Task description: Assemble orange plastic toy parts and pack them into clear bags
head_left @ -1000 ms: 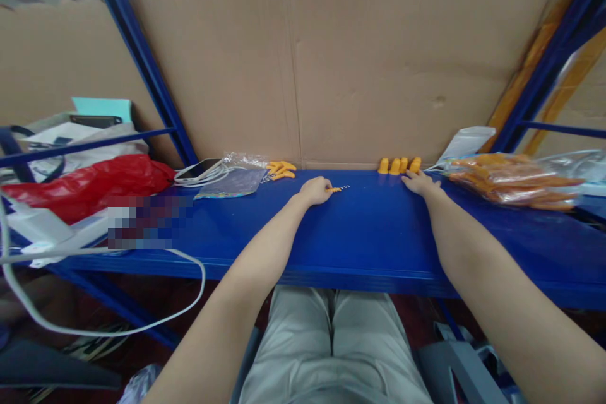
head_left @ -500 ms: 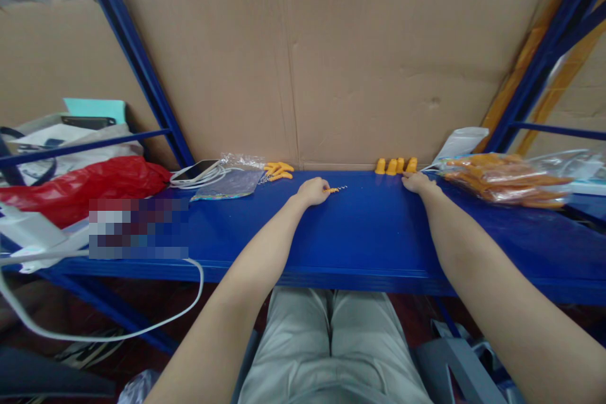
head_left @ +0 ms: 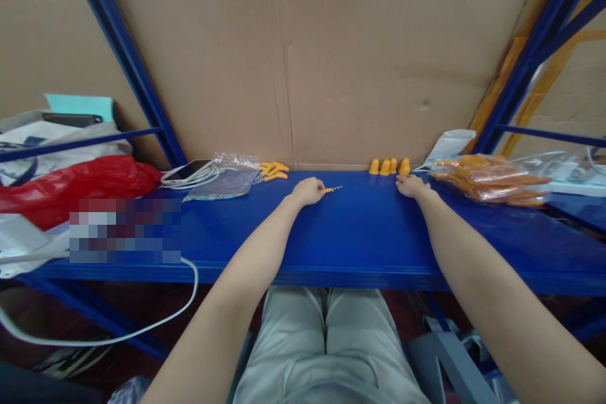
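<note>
Pinched in my left hand is a small orange piece with a thin silver twisted or chain-like end pointing right. Its exact kind is too small to make out. Palm down, my right hand rests on the table with its fingertips at the front of the rightmost orange thimble-shaped cap; they seem to touch its base. Left of that cap stand more orange caps in a row. Beyond my left hand lies a small pile of orange pieces with silver ends.
A clear plastic bag and coiled white cable lie at left, near a red bag. Bagged orange items sit at right. Cardboard backs the blue table, between blue posts.
The whole view has shifted slightly. My right hand has drawn back a little from the rightmost cap, which now shows more fully. My left hand keeps its pinch on the small orange piece.
</note>
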{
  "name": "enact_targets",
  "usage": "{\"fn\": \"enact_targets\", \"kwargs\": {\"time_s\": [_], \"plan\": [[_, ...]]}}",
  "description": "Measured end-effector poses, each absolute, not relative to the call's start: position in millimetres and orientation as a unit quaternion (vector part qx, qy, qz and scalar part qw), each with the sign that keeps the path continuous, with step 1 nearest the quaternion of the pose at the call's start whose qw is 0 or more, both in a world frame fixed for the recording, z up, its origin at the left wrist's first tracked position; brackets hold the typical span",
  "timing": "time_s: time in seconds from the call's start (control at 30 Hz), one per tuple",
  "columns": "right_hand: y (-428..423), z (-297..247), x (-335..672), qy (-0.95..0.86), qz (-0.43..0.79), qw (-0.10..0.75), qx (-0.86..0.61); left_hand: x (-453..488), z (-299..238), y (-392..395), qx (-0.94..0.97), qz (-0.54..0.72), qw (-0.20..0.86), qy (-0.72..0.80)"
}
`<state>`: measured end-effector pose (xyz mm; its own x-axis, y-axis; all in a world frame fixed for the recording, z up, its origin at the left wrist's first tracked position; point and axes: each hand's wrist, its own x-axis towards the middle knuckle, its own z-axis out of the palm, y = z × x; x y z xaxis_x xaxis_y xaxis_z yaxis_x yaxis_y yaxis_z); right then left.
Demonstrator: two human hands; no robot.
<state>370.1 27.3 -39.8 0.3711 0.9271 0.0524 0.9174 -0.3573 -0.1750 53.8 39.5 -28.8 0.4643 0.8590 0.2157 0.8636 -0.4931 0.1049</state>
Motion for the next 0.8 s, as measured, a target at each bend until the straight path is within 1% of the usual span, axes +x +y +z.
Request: {"fn": "enact_targets", "kwargs": {"time_s": [0.2,0.37,0.47,0.8], "plan": [[25.7,-40.5,368.6,-0.577,0.012,0.105,-0.810,52.6,-28.8,39.4,-0.853,-0.142,-0.009,-0.502],[33.9,-38.4,366.6,-0.624,-0.024,0.194,-0.757,52.5,-27.6,38.2,-0.856,-0.142,-0.019,-0.497],[36.9,-34.6,358.7,-0.647,-0.022,0.235,-0.725,52.7,-26.9,37.5,-0.855,-0.142,-0.020,-0.498],[35.3,-31.7,352.1,-0.685,-0.007,0.253,-0.683,52.2,-27.4,37.6,-0.859,-0.148,-0.022,-0.489]]}}
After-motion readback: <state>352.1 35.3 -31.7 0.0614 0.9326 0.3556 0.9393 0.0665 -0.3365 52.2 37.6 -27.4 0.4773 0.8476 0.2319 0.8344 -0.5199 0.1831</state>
